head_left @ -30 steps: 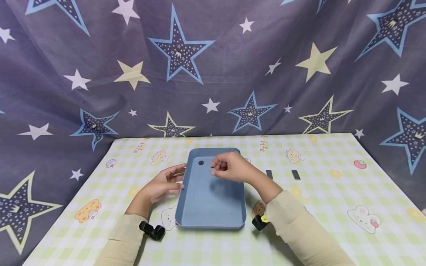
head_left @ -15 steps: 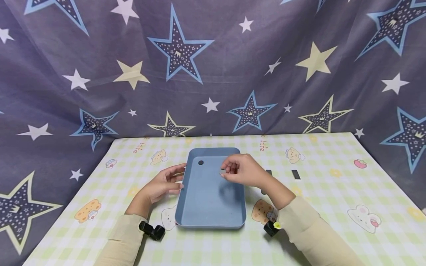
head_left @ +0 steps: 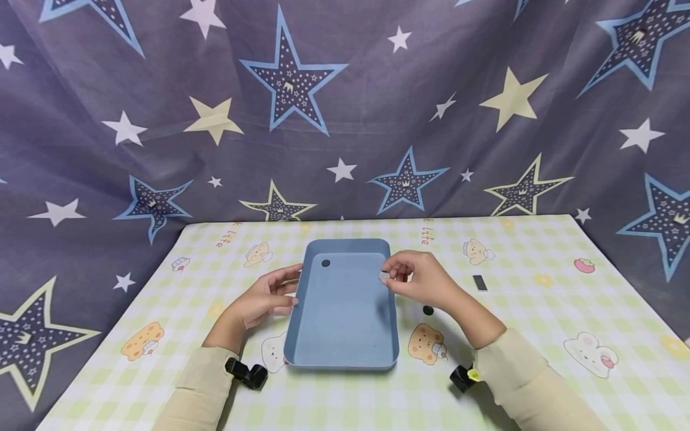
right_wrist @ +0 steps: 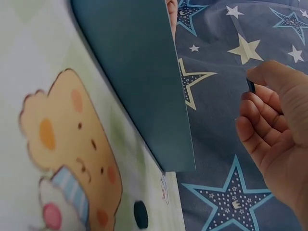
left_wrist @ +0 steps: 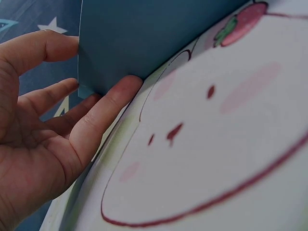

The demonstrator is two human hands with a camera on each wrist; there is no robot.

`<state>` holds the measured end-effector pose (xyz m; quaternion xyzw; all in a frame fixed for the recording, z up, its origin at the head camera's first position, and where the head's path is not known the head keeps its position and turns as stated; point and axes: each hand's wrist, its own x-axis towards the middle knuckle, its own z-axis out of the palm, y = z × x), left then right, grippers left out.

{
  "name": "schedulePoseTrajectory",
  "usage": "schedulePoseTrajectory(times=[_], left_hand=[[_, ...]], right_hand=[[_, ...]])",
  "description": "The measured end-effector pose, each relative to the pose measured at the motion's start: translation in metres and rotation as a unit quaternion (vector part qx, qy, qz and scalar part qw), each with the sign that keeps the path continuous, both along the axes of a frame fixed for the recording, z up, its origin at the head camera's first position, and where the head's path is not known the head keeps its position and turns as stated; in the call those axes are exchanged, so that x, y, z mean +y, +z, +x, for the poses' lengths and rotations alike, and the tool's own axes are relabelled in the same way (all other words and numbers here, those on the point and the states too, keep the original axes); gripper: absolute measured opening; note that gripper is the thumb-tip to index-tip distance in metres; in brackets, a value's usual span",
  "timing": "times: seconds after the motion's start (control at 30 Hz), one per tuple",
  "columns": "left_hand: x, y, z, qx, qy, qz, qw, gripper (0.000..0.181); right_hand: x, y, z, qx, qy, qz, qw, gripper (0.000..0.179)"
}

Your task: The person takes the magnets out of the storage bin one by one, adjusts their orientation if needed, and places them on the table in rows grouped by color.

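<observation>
A shallow blue tray (head_left: 339, 323) lies on the table with a small black disc (head_left: 326, 263) on its floor, towards the far left corner. My left hand (head_left: 265, 299) touches the tray's left wall, its fingers extended and spread in the left wrist view. Above the tray's right rim, my right hand (head_left: 423, 276) pinches a small thin dark piece (right_wrist: 250, 85) between thumb and forefinger; its full shape is hidden. Another black disc (head_left: 428, 310) lies on the cloth right of the tray. Farther right is a black rectangular piece (head_left: 480, 283) with a pale edge.
A green-and-white checked cloth (head_left: 528, 311) with cartoon prints covers the table. Behind it hangs a dark curtain (head_left: 345, 108) patterned with stars. Each wrist carries a black camera, such as the one (head_left: 246, 374) at the left sleeve.
My right hand has moved right, from over the tray's middle to its right rim, still pinching the small piece. The disc right of the tray has come into view. My left hand stays put.
</observation>
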<state>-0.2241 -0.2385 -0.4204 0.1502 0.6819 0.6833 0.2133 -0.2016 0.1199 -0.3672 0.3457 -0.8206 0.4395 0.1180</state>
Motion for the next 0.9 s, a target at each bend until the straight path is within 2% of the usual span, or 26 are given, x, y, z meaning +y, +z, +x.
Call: schedulePoseTrajectory(times=[0.43, 0.7, 0.9], left_hand=[[-0.001, -0.001, -0.001, -0.003, -0.005, 0.008, 1.0, 0.081], [0.0, 0.0, -0.001, -0.001, -0.005, 0.007, 1.0, 0.083], [0.0, 0.0, 0.0, -0.001, -0.005, 0.01, 0.9999, 0.083]], right_hand=[[0.025, -0.005, 0.012, 0.007, -0.043, 0.0, 0.999, 0.015], [0.043, -0.012, 0.02, -0.02, -0.079, -0.009, 0.9967, 0.015], [0.054, -0.016, 0.021, 0.006, -0.091, -0.016, 0.9957, 0.018]])
